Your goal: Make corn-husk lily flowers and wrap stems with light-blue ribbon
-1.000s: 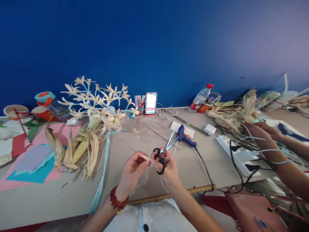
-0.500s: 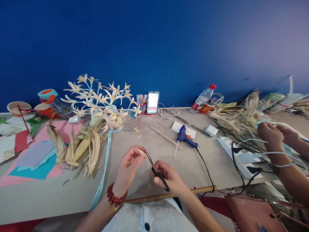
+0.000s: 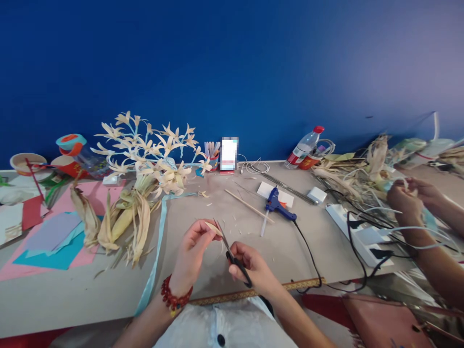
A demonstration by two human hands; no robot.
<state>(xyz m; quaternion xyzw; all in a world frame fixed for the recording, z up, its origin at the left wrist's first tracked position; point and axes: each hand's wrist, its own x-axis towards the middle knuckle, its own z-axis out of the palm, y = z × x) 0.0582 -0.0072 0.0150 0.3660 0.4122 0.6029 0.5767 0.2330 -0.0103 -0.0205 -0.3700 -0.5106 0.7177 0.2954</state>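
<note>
Near the front middle of the table, my left hand (image 3: 196, 244) pinches a small pale husk piece (image 3: 213, 228) between thumb and fingertips. A beaded red bracelet circles that wrist. My right hand (image 3: 250, 263) is closed round the black handles of a pair of scissors (image 3: 237, 263), whose blades point up and left and touch or nearly touch the husk piece. Small pale scraps (image 3: 235, 226) lie on the table beyond the hands. A blue glue gun (image 3: 277, 205) rests to the right, and a light blue ribbon (image 3: 159, 241) runs down the left side.
Husk flowers (image 3: 163, 145) stand at the back left, near dried husks (image 3: 139, 222) and coloured paper (image 3: 54, 237). A phone (image 3: 228, 154) leans by the wall. On the right are a bottle (image 3: 302, 147), a power strip (image 3: 357, 237), cables and another person's hands (image 3: 408, 200).
My hands and the scissors have barely moved, with the blades slightly nearer the left fingertips. At the right, the other person's hands have shifted a little.
</note>
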